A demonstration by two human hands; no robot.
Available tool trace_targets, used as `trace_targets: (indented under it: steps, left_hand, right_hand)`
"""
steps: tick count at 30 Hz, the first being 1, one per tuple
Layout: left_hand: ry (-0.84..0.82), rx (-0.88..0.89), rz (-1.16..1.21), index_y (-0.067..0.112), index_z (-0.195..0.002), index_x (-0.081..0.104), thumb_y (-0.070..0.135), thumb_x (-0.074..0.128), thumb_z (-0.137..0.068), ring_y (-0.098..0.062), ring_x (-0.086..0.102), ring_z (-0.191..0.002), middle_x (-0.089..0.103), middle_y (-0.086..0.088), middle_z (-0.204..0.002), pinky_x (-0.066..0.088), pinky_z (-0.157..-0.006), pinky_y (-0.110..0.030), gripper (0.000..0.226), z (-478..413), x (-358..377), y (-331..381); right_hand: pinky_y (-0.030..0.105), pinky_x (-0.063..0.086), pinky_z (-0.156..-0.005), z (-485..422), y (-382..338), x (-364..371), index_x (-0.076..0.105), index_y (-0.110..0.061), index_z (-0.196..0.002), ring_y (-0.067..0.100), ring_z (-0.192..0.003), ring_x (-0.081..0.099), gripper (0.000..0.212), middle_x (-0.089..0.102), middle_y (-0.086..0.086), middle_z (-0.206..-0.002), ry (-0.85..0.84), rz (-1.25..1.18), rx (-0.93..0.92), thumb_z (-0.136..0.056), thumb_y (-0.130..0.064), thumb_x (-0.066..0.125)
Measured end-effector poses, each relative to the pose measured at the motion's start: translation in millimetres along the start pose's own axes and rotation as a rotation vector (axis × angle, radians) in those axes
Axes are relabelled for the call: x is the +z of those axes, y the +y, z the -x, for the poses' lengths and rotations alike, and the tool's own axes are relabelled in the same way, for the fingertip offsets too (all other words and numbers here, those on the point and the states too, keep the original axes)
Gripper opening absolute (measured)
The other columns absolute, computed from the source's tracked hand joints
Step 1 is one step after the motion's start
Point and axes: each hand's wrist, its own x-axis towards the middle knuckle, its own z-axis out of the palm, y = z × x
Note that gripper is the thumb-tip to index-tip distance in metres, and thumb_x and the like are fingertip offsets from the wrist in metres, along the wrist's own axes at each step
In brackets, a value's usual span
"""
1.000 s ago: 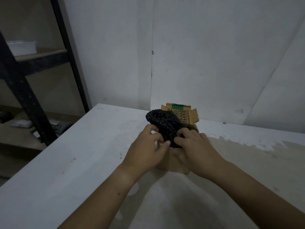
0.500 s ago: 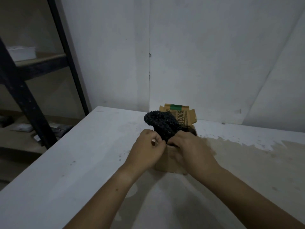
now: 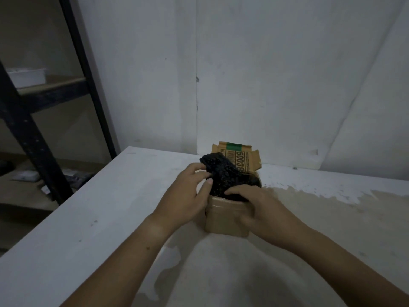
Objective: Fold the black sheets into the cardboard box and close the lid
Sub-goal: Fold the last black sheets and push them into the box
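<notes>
A small brown cardboard box stands on the white table, its printed lid upright behind it. A bundle of bumpy black sheets sticks up out of the box and leans left over its rim. My left hand grips the bundle's left side, thumb pressed against it. My right hand wraps the box's front right corner, its fingers lying on the sheets at the rim. The box's inside is hidden.
The white table has a worn beige patch at the right. A white wall stands close behind the box. A black metal shelving rack with a white tray sits off the table's left edge.
The black bundle has sunk lower into the box. My right hand has slid down from the top of the sheets to the box's front corner; my left hand shifted up along the bundle.
</notes>
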Motion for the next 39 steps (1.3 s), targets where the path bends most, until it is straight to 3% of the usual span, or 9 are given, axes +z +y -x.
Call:
trace_targets:
  steps: [8,12,14,19,24,28,31,34,39]
  left_hand:
    - [-0.156,-0.091,-0.294,0.014,-0.098,0.072,0.031,0.046,-0.102,-0.020,0.036,-0.126,0.044,0.000,-0.135,0.048,-0.087,-0.040,0.031,-18,2,7]
    - [-0.172,-0.046,-0.465,0.016,-0.086,0.068,0.031,0.052,-0.093,-0.025,0.033,-0.129,0.037,-0.001,-0.150,0.043,-0.086,-0.040,0.022,-27,3,19]
    - [-0.116,-0.042,-0.399,0.019,-0.093,0.061,0.030,0.061,-0.086,-0.024,0.033,-0.132,0.034,0.000,-0.152,0.044,-0.091,-0.042,0.014,-28,1,19]
    - [-0.175,-0.097,-0.195,0.023,-0.137,0.035,0.026,0.070,-0.080,-0.024,0.055,-0.108,0.058,-0.002,-0.118,0.049,-0.086,-0.043,0.067,-36,-4,14]
    - [-0.302,-0.048,-0.256,0.029,-0.127,0.062,0.033,0.053,-0.084,-0.022,0.060,-0.101,0.069,0.002,-0.107,0.045,-0.093,-0.040,0.045,-44,-3,11]
    - [-0.410,-0.073,-0.255,0.035,-0.120,0.065,0.053,0.027,-0.082,-0.013,0.030,-0.119,0.042,0.008,-0.120,0.018,-0.101,-0.029,0.056,-52,0,5]
    - [-0.469,-0.146,-0.410,0.043,-0.129,0.058,0.062,0.026,-0.078,-0.015,0.011,-0.136,0.023,0.006,-0.144,0.010,-0.107,-0.037,0.063,-59,-3,0]
    - [-0.610,-0.250,-0.524,0.043,-0.131,0.053,0.067,0.024,-0.077,-0.029,0.032,-0.127,0.042,-0.004,-0.139,0.022,-0.097,-0.043,0.066,-69,2,3]
    - [-0.734,-0.358,-0.352,0.035,-0.106,0.056,0.065,0.041,-0.083,-0.018,0.053,-0.097,0.058,0.003,-0.109,0.037,-0.073,-0.029,0.041,-86,7,9]
  right_hand:
    - [0.013,0.045,-0.090,-8,-2,-1,0.059,-0.036,-0.123,-0.009,-0.109,0.052,0.036,0.058,-0.025,-0.117,0.149,-0.121,0.029,-0.088,-0.033,0.067]
    - [0.026,0.048,-0.085,-29,-1,-9,0.060,-0.029,-0.118,0.004,-0.101,0.055,0.029,0.061,-0.015,-0.112,0.214,0.028,0.046,-0.092,-0.041,0.058]
    - [0.032,0.051,-0.085,-40,4,-12,0.060,-0.027,-0.121,0.010,-0.101,0.059,0.034,0.063,-0.011,-0.114,0.193,0.023,0.149,-0.091,-0.044,0.060]
    - [0.015,0.043,-0.067,-66,8,-24,0.057,-0.030,-0.127,0.002,-0.090,0.057,0.060,0.059,-0.013,-0.109,0.002,-0.125,0.342,-0.075,-0.054,0.075]
    - [0.032,0.056,-0.076,-86,1,-30,0.066,-0.019,-0.108,0.017,-0.094,0.062,0.050,0.063,0.003,-0.107,-0.150,0.038,0.393,-0.067,-0.040,0.083]
    - [0.041,0.056,-0.080,-87,-5,-26,0.062,-0.016,-0.104,0.022,-0.091,0.060,0.041,0.057,0.005,-0.109,-0.207,0.211,0.357,-0.072,-0.037,0.077]
    - [0.042,0.054,-0.085,-81,-1,-27,0.060,-0.021,-0.116,0.023,-0.099,0.058,0.050,0.052,0.004,-0.116,-0.209,0.212,0.348,-0.074,-0.041,0.077]
    - [0.042,0.055,-0.083,-76,-1,-26,0.060,-0.025,-0.118,0.020,-0.096,0.060,0.046,0.060,0.002,-0.111,-0.210,0.199,0.301,-0.077,-0.040,0.073]
    - [0.036,0.056,-0.079,-89,-6,-31,0.062,-0.031,-0.113,0.018,-0.092,0.061,0.039,0.067,-0.003,-0.100,-0.412,0.332,0.300,-0.078,-0.048,0.064]
